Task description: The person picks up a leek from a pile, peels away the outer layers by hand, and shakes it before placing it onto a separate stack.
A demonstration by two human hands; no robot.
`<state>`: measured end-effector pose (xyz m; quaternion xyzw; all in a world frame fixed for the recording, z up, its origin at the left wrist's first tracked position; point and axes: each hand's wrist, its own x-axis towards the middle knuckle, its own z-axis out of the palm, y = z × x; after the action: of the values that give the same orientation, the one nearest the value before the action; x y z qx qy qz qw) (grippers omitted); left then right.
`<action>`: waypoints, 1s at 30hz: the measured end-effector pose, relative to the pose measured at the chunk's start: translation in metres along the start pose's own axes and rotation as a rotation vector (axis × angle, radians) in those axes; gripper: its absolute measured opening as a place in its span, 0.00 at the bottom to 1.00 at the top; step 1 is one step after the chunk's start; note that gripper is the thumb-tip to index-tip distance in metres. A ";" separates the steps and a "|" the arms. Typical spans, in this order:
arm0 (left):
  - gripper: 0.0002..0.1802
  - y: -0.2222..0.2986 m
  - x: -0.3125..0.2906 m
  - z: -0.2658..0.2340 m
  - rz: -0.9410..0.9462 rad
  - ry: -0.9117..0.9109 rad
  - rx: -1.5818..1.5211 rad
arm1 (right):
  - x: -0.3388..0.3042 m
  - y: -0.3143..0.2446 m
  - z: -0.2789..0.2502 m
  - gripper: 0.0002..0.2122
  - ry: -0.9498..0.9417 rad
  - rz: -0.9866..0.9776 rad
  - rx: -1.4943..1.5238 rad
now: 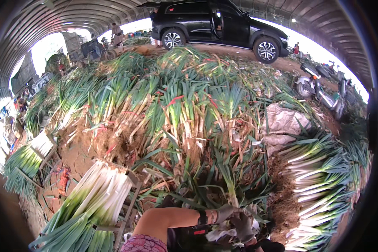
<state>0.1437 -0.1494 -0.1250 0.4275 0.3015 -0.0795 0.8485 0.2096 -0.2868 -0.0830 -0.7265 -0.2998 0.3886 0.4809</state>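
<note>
A leek [229, 180] stands between my hands at the lower middle, its green leaves upward and its pale stalk running down to my fingers. My left hand [225, 213], in a grey glove, is closed around the stalk from the left. Just right of it and lower, my gloved right hand [242, 227] has its fingers curled against the stalk's lower part; the leek's bottom end is hidden there. Pale peelings [220, 233] lie below the hands. Right of them, a long row of leeks [311, 185] lies with roots toward me and white stalks showing.
Cleaned leeks fill a metal rack [130, 201] at the left, and a second rack of leeks [42, 145] stands beyond it. A heap of rooted leeks [176, 96] spreads ahead. Near the right row lies a pale sack [283, 122]. A black car [201, 21] and a scooter [319, 86] stand farther off.
</note>
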 end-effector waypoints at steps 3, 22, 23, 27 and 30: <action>0.15 0.016 -0.020 -0.025 0.247 -0.113 -0.257 | -0.044 -0.066 0.010 0.12 -0.056 0.047 0.242; 0.14 0.073 -0.115 -0.088 0.776 0.154 -0.455 | 0.038 -0.057 0.074 0.17 0.032 -0.408 0.042; 0.15 0.072 -0.114 -0.092 0.774 0.176 -0.381 | 0.037 -0.087 0.085 0.18 0.028 -0.309 0.064; 0.16 0.075 -0.107 -0.082 0.742 0.096 -0.495 | 0.068 -0.071 0.095 0.16 -0.004 -0.314 0.102; 0.17 0.073 -0.101 -0.078 0.770 0.079 -0.424 | 0.049 -0.086 0.089 0.16 -0.022 -0.213 0.244</action>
<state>0.0563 -0.0563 -0.0517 0.3278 0.1619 0.3226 0.8731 0.1535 -0.1750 -0.0376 -0.6227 -0.3310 0.3767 0.6006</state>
